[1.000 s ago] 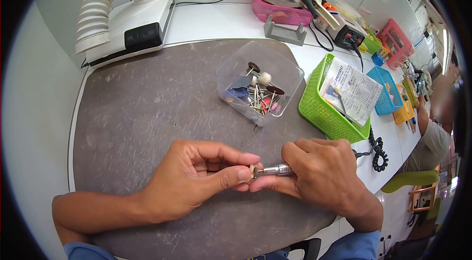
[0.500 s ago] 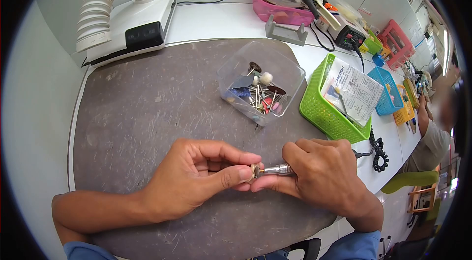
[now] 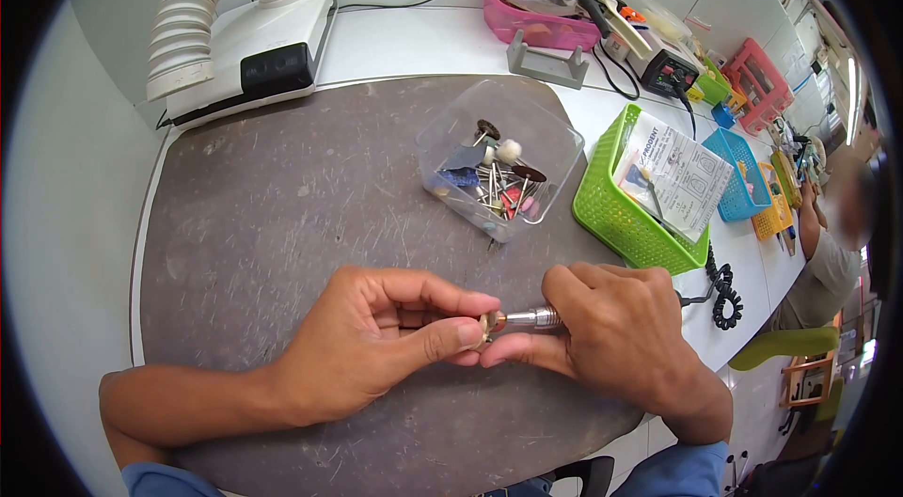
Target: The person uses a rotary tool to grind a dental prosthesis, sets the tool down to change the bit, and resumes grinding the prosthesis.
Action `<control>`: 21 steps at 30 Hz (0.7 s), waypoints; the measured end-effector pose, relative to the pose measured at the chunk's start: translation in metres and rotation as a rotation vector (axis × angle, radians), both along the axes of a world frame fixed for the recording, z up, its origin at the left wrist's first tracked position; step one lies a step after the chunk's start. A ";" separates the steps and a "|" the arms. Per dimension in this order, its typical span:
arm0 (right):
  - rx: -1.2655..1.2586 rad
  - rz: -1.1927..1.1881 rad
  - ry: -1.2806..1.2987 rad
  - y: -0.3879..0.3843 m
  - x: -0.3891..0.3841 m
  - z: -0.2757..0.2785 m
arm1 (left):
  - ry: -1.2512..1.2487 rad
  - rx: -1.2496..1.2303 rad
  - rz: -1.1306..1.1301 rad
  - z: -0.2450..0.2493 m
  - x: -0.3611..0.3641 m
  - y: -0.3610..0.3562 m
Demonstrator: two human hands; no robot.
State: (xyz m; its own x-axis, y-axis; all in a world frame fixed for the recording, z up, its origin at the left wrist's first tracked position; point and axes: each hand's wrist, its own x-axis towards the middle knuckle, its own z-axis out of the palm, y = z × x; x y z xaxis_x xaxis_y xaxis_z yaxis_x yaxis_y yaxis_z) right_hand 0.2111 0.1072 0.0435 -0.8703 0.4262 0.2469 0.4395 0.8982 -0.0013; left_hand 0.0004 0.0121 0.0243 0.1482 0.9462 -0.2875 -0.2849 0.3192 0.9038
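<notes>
Between the thumb and fingers of my left hand (image 3: pixel 376 337) is a small pale piece (image 3: pixel 485 328), mostly covered by the fingertips. My right hand (image 3: pixel 611 328) is wrapped round a metal rotary handpiece (image 3: pixel 531 317), which points left. The handpiece tip meets the small piece, and my right thumb reaches close under it. Above the hands, a clear plastic box (image 3: pixel 437 135) holds several burs and polishing wheels, among them a white fuzzy one (image 3: pixel 509 151).
A green basket (image 3: pixel 602 201) with a printed packet (image 3: pixel 679 168) stands right of the box. Farther back are a white extractor (image 3: pixel 273 46) with a hose, a grey stand (image 3: pixel 548 64), a pink basket (image 3: pixel 541 27) and a control box (image 3: pixel 666 69). Another person (image 3: pixel 828 262) sits far right.
The handpiece tip and the small piece have shifted slightly against each other. The fingers of my right hand have moved a little; my left hand looks the same.
</notes>
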 end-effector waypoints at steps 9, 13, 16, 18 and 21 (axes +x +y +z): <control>-0.146 -0.285 0.564 -0.007 0.029 0.031 | -0.090 0.049 0.012 -0.002 0.000 0.001; -0.599 0.634 1.102 -0.011 0.123 0.025 | -0.094 0.071 -0.003 -0.004 -0.002 0.003; -0.499 0.907 0.885 -0.058 0.095 0.061 | -0.090 0.081 -0.008 -0.005 -0.002 0.003; -0.554 1.083 0.943 -0.064 0.068 0.061 | -0.080 0.071 -0.019 -0.005 -0.001 0.003; -0.873 1.288 0.793 -0.075 0.068 0.066 | -0.081 0.091 -0.023 -0.006 -0.001 0.002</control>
State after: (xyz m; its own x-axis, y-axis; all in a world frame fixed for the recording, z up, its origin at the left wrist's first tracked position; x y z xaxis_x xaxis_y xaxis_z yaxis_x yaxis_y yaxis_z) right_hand 0.2790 0.0325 0.1090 -0.5231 -0.1524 0.8385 -0.8395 0.2619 -0.4761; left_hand -0.0009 0.0145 0.0180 0.1895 0.9640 -0.1865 -0.3521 0.2440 0.9036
